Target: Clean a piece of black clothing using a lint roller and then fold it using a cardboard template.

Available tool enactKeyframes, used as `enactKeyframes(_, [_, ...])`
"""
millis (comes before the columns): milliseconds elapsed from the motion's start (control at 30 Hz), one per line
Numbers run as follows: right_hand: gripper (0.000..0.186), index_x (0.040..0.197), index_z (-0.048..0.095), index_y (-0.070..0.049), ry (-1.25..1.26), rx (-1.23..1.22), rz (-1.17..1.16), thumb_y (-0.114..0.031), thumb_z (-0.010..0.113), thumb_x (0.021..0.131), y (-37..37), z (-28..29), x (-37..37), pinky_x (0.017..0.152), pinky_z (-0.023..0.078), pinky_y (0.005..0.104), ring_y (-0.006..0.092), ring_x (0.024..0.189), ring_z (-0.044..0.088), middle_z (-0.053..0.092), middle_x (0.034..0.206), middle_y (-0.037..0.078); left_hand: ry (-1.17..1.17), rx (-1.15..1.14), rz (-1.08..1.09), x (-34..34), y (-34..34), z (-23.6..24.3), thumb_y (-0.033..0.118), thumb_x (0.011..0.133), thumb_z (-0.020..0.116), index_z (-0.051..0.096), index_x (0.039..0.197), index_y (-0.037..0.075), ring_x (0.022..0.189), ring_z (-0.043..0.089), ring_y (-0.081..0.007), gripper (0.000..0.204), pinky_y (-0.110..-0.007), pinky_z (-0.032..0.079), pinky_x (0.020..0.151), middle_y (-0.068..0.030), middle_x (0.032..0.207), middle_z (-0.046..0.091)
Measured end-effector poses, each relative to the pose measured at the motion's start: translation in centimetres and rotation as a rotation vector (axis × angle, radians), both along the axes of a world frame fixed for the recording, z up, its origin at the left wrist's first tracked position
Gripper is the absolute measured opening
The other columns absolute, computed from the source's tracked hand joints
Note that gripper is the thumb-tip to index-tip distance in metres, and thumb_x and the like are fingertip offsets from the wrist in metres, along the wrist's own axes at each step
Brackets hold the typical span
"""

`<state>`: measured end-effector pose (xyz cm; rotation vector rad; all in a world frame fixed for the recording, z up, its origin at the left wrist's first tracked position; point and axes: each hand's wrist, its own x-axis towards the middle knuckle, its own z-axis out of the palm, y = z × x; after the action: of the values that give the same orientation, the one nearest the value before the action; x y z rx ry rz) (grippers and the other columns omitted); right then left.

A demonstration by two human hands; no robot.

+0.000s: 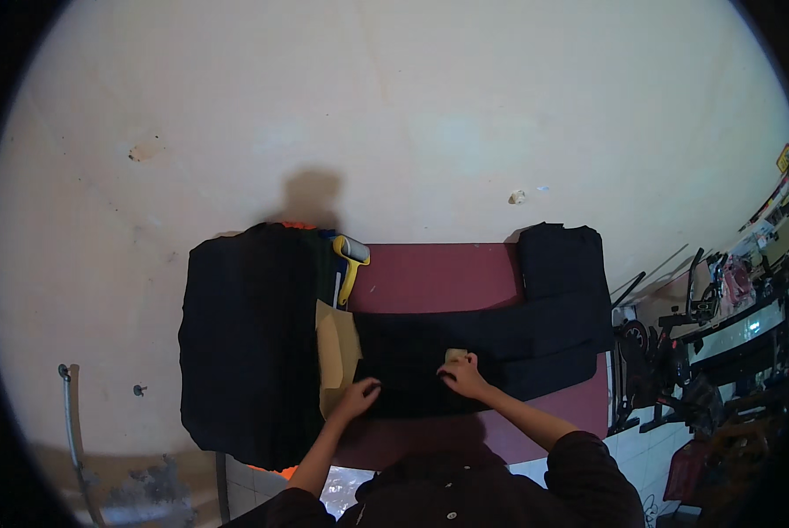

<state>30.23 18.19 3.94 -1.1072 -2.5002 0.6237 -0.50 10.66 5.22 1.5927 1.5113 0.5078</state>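
Note:
A long black garment (535,343), folded in layers, lies across a maroon table (438,273). My left hand (359,397) is at its left end, fingers curled and closed on the cloth by the edge of a brown cardboard sheet (335,352). Farther right, my right hand (466,377) presses onto the garment's middle, its fingers bent and gripping the dark cloth. A small tan piece (455,355) shows just beyond those fingers; I cannot tell whether it is loose or part of something underneath.
A tall pile of black cloth (245,343) stands at the left, beside a yellow-handled lint roller (351,264). Another folded black stack (563,255) sits at the far right corner. A pale wall (394,132) rises behind the table. An exercise bike (667,352) is at the right.

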Motion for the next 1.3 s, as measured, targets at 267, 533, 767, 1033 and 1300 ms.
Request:
enactKeyframes(267, [0.028, 0.1, 0.061, -0.005, 0.166, -0.272, -0.415, -0.029, 0.058, 0.085, 5.3, -3.0, -3.5, 0.08, 0.03, 0.038, 0.0298, 0.076, 0.059, 0.063, 0.079, 0.013, -0.139, 0.209, 0.519, 1.7, 8.0, -2.0, 0.019, 0.089, 0.055, 0.057, 0.105, 0.001, 0.076, 0.059, -0.0197, 0.024, -0.031, 0.046, 0.069, -0.0108, 0.082, 0.062])
enactKeyframes(533, [0.026, 0.102, 0.059, -0.007, -0.034, -0.303, -0.518, -0.027, 0.055, 0.087, 4.6, -3.9, -3.9, 0.079, 0.034, 0.0416, 0.0311, 0.082, 0.059, 0.064, 0.085, 0.016, 0.093, 0.189, 0.582, 2.8, 9.0, -4.4, 0.018, 0.091, 0.05, 0.055, 0.106, 0.0, 0.084, 0.061, -0.028, 0.024, -0.036, 0.047, 0.075, -0.0149, 0.092, 0.063])
enactKeyframes(767, [0.035, 0.112, 0.053, -0.005, -0.125, -0.106, -0.616, -0.026, 0.057, 0.085, 3.7, -1.2, -5.9, 0.08, 0.037, 0.0426, 0.0293, 0.1, 0.053, 0.058, 0.108, 0.016, 0.261, 0.351, 0.52, 4.9, 8.5, -3.6, 0.017, 0.092, 0.047, 0.045, 0.123, 0.002, 0.114, 0.047, -0.0325, 0.035, -0.042, 0.037, 0.094, -0.0161, 0.124, 0.048])
enactKeyframes(1033, [0.059, 0.138, 0.031, -0.006, -0.183, 0.185, -0.165, -0.035, 0.046, 0.089, 1.5, -2.0, -7.4, 0.107, 0.02, 0.0436, 0.0281, 0.134, 0.025, 0.026, 0.145, 0.014, 0.692, 0.427, 0.057, 7.7, 5.7, -3.8, 0.03, 0.094, 0.037, 0.031, 0.139, 0.008, 0.135, 0.023, -0.0266, 0.05, -0.047, 0.018, 0.108, -0.0094, 0.145, 0.028])
enactKeyframes(1300, [0.062, 0.139, 0.029, -0.008, -0.156, 0.118, -0.158, -0.041, 0.044, 0.089, 1.4, -2.8, -7.0, 0.108, 0.018, 0.0426, 0.0278, 0.135, 0.023, 0.024, 0.146, 0.013, 0.635, 0.4, 0.106, 4.9, 4.3, -5.0, 0.031, 0.094, 0.039, 0.032, 0.138, 0.009, 0.134, 0.025, -0.0264, 0.05, -0.045, 0.019, 0.108, -0.0099, 0.145, 0.028])
